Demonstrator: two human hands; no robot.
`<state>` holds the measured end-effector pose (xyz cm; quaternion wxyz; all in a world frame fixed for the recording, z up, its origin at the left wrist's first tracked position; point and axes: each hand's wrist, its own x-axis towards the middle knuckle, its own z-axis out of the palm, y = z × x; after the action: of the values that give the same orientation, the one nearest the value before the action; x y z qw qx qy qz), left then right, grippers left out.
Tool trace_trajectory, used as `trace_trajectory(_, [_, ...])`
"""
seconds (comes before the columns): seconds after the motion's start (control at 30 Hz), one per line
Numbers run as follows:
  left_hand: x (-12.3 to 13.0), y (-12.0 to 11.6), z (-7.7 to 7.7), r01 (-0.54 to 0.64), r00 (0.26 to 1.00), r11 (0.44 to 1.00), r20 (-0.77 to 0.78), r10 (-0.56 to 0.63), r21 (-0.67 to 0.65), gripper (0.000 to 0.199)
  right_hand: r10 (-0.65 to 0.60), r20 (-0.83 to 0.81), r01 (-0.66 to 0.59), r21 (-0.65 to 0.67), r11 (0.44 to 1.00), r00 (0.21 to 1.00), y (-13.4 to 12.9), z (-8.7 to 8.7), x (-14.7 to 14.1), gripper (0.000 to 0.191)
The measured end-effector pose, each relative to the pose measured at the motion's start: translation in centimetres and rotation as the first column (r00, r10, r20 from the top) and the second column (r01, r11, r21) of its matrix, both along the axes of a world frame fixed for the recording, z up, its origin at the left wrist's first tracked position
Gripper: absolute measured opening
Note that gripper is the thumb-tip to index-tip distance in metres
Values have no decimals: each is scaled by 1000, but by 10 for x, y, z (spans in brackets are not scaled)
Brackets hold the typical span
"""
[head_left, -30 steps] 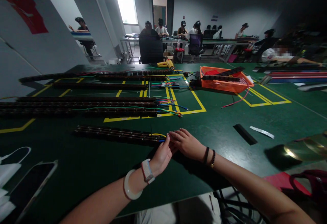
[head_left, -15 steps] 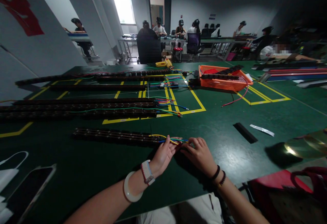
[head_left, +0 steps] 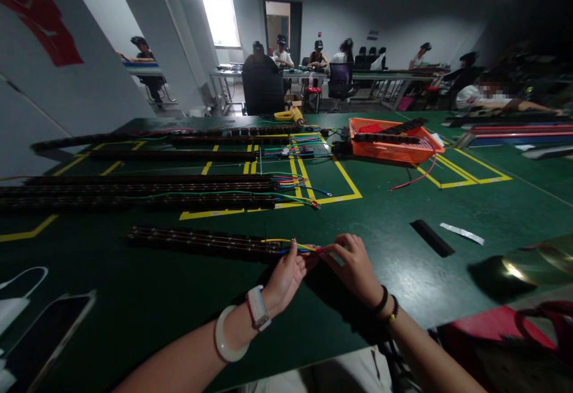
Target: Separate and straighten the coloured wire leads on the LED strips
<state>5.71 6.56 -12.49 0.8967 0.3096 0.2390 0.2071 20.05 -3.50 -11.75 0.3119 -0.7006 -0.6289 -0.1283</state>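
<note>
A long black cable chain (head_left: 201,240) lies across the green table (head_left: 385,202) just in front of me. Coloured wires (head_left: 293,244), yellow, blue and red, stick out of its right end. My left hand (head_left: 286,276) pinches these wires right at the chain's end. My right hand (head_left: 356,267) grips the wire tips a little further right, fingers closed around them. The two hands are almost touching. I wear a pale bangle and a watch on the left wrist, dark bead bracelets on the right.
More black chains with wires (head_left: 143,190) lie inside yellow tape lines further back. An orange basket (head_left: 394,145) stands at the back right. A black strip (head_left: 432,238) and a white strip (head_left: 461,233) lie to the right. A phone (head_left: 49,330) lies at the lower left. Several people sit at far tables.
My right hand slid rightward along the wires, drawing them out of the chain's end, and now grips their tips. My left hand stayed at the chain's end.
</note>
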Motion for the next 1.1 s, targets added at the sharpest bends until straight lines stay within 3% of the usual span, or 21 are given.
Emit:
trace_trajectory(0.2, [0, 1, -6, -36, 999, 999, -8, 36, -14, 34, 24, 173, -11, -78, 997, 985, 39, 17, 34, 15])
trace_trajectory(0.33, [0, 2, -5, -51, 997, 998, -56, 50, -28, 32, 42, 286, -5, -131, 991, 957, 70, 5, 48, 17])
trace_trajectory(0.43, [0, 1, -2, -40, 998, 999, -52, 39, -24, 35, 109, 272, -50, -214, 976, 956, 81, -6, 50, 15])
trace_trajectory(0.57, [0, 2, -1, -34, 998, 999, -45, 33, -24, 36, 109, 129, -80, -215, 973, 986, 68, -6, 47, 26])
trace_trajectory(0.8, [-1, 2, -6, -24, 1000, 1000, -15, 24, -12, 36, 99, -111, -124, -245, 962, 989, 10, 12, 29, 25])
trace_trajectory(0.93, [-1, 2, -5, -19, 999, 1000, -39, 19, 3, 38, 68, -84, -87, -245, 966, 994, -8, 6, 15, 23])
trace_trajectory(1.1, [-1, 0, -3, -6, 999, 1000, -43, 6, 13, 39, 28, 8, -25, -235, 972, 1000, -5, 6, 12, 22])
